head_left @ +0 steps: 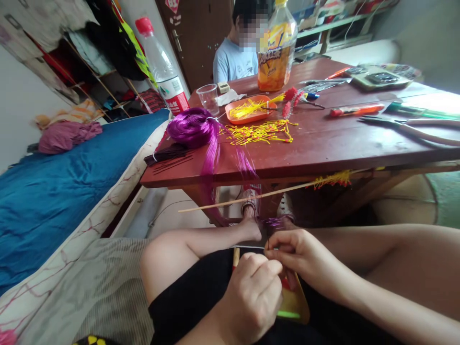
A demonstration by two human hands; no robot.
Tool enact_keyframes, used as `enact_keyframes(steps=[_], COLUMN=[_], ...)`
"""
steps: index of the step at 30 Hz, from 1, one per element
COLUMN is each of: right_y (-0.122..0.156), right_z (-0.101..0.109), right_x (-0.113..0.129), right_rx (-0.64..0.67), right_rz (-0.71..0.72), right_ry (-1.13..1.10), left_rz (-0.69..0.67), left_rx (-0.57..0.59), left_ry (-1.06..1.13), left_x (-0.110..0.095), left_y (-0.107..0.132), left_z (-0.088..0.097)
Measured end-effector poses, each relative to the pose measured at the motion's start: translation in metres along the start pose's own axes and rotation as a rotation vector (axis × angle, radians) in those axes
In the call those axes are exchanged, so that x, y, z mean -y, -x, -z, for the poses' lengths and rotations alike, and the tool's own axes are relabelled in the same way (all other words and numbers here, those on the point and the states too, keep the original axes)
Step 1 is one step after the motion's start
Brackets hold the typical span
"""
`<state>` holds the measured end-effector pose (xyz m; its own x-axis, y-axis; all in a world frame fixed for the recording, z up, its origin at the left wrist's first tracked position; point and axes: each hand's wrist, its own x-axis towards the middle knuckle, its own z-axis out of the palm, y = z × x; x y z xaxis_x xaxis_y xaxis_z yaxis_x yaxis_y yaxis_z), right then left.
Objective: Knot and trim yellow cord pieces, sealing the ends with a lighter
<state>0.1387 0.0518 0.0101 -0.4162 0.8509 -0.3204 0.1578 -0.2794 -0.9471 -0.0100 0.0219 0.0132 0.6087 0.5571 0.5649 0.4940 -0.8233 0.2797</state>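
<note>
My left hand (251,292) is curled into a fist above my lap, knuckles up, hiding whatever lies inside it. Touching it, my right hand (293,247) has thumb and forefinger pinched together at something thin and dark, too fine to name. Beneath both hands a yellowish tray (304,306) with red and green marks rests on my black clothing. The tip of a wooden stick (236,257) shows beside my left fist. Farther out, a long thin stick (215,205) with yellow, red-tipped strands sits at the table's front edge.
On the red-brown table (309,143) lie purple thread (190,127), yellow stamens (262,132), an orange dish (247,114), pliers (413,125) and an orange cutter (355,110). Two bottles stand there. A person (233,60) sits behind; a bed (72,191) is at left.
</note>
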Motion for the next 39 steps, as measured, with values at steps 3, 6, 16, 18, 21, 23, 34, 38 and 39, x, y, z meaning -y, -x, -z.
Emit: enact_keyframes(steps=[3,6,16,18,21,23,34,38,39], right_y=[-0.002,0.0,0.016,0.016,0.016,0.015,0.011,0.01,0.009], right_z=[-0.001,0.002,0.023,0.024,0.022,0.02,0.016,0.014,0.014], right_x=[0.002,0.006,-0.002,-0.002,0.001,0.002,0.013,0.015,0.014], right_rx=[-0.017,-0.081,-0.084,-0.106,-0.133,-0.123,-0.035,-0.029,-0.021], right_rz=[0.02,0.08,1.324,1.334,1.301,1.209,0.308,0.241,0.22], right_ry=[0.055,0.162,1.269,1.259,1.189,1.085,0.459,0.332,0.277], left_rz=[-0.036,0.072,1.465,1.477,1.49,1.449,0.825,0.629,0.56], left_rx=[-0.005,-0.005,0.066,0.055,0.031,-0.002,-0.024,-0.069,-0.082], left_ry=[-0.039,0.041,1.341,1.386,1.419,1.369,0.563,0.377,0.317], left_x=[0.003,0.006,0.016,0.015,0.012,0.011,-0.002,-0.004,-0.004], left_y=[-0.002,-0.005,-0.018,-0.015,-0.014,-0.014,-0.018,-0.012,-0.01], left_z=[-0.001,-0.003,-0.011,-0.014,-0.015,-0.013,0.001,-0.001,-0.002])
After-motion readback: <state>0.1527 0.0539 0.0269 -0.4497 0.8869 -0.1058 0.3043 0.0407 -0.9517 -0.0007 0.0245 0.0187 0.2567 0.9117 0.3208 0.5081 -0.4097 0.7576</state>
